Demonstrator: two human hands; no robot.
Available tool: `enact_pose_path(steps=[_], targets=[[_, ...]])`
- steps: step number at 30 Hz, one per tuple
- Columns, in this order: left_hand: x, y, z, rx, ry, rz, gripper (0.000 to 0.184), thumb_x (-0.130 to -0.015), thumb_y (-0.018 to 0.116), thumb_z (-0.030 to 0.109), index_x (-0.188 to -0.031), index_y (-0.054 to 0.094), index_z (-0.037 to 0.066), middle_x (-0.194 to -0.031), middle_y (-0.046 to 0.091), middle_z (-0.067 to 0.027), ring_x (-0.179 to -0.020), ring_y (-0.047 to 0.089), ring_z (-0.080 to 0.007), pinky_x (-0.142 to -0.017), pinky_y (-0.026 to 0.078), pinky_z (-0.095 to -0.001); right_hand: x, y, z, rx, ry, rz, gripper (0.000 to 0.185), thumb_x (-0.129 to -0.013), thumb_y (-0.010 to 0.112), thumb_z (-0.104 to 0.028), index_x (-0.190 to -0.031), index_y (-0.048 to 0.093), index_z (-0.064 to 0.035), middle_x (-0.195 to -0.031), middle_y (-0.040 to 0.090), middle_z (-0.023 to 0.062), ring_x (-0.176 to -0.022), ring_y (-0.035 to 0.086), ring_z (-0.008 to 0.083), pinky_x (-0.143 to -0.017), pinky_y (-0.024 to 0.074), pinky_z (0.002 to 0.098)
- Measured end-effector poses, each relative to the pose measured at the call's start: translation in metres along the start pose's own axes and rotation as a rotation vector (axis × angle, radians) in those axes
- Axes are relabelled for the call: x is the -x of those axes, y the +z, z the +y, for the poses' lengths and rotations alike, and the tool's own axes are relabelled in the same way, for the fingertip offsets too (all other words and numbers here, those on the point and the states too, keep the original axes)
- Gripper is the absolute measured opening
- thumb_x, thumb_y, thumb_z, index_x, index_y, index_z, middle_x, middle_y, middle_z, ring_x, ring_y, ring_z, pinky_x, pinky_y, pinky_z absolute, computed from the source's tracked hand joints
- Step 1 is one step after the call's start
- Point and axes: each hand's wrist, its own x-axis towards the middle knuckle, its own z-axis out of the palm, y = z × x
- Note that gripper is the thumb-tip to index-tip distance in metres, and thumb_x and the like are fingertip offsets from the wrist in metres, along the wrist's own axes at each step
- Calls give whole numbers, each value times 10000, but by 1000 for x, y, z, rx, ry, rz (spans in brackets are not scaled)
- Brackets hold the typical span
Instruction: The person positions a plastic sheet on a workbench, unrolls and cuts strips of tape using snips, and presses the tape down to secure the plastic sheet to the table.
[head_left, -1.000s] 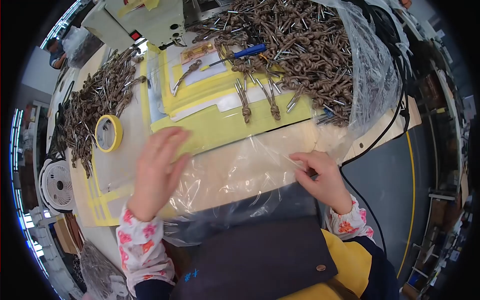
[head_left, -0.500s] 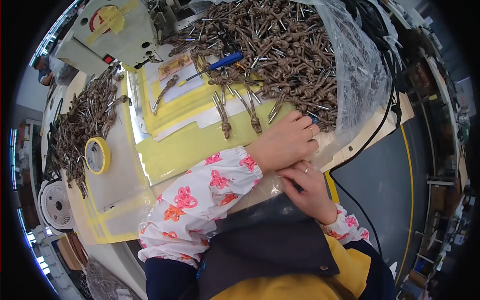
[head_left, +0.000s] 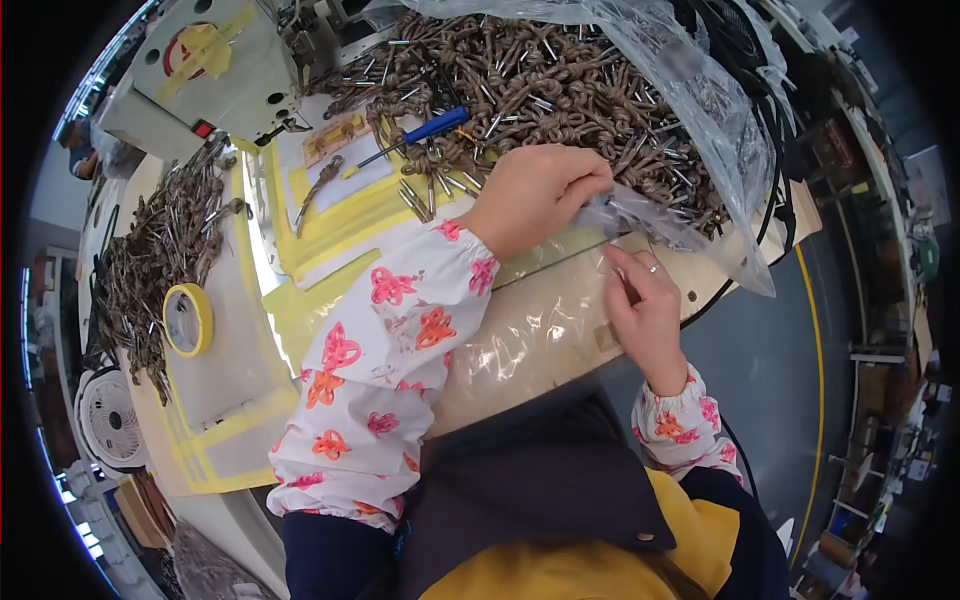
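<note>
My left hand (head_left: 540, 195) is closed in a pinch on the clear plastic film (head_left: 650, 215), at the front edge of the big pile of knotted brown cords with metal tips (head_left: 560, 75). My right hand (head_left: 645, 310) is closed below it, thumb and forefinger together near the film's lower edge; what it holds, if anything, is too small to name. A blue screwdriver (head_left: 436, 125) lies to the left of the pile. One knotted cord (head_left: 318, 190) rests beside it on the yellow-taped sheet (head_left: 345, 240).
A machine head (head_left: 195, 80) stands at the back left. A second cord pile (head_left: 165, 250) and a yellow tape roll (head_left: 188, 320) lie at the left. A white fan (head_left: 110, 418) is beyond the table's left edge. A person (head_left: 77, 145) is visible far left.
My left hand has crossed from the left to the pile's front edge and then lifted plastic film there. My right hand has moved slightly right and down. The view has shifted.
</note>
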Motion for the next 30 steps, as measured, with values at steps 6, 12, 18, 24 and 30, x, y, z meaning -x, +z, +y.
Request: enact_pose_path(steps=[6,12,18,24,30], targets=[[88,-60,34,-390,23,-32,414,-710,662,58,-1109,553,55,-1107,539,-138,-1002,525,-323,-840,445,-391,-2,-6,11,132,-35,-47,245,-729,589,-29,-970,611,9,-877,591,182,-747,565,345,-669,447,419],[170,-61,42,-568,-127,-145,485,-721,665,110,-1184,528,73,-1284,464,-132,-1186,438,-324,-968,372,-445,-19,-1,19,213,-165,28,245,-754,638,-131,-963,608,-6,-886,585,192,-818,564,369,-724,449,424],[172,-57,42,-577,-78,-230,496,-761,644,182,-1234,511,115,-1351,421,-108,-1239,396,-323,-1016,325,-444,-52,-10,17,149,-331,-18,342,-813,605,-167,-1092,531,17,-994,547,230,-908,536,376,-781,433,409],[153,-65,31,-544,-15,-331,478,-799,613,260,-1250,493,157,-1360,410,-87,-1230,400,-293,-1022,316,-430,-65,-11,12,76,-98,-118,397,-798,633,-199,-1091,500,33,-1036,545,222,-949,522,375,-826,412,408],[130,-78,6,-486,30,-324,525,-790,611,265,-1272,471,112,-1367,395,-122,-1234,384,-332,-1028,304,-444,-94,2,15,75,-180,-85,454,-737,674,-209,-1051,460,39,-940,519,171,-829,519,280,-707,407,349]])
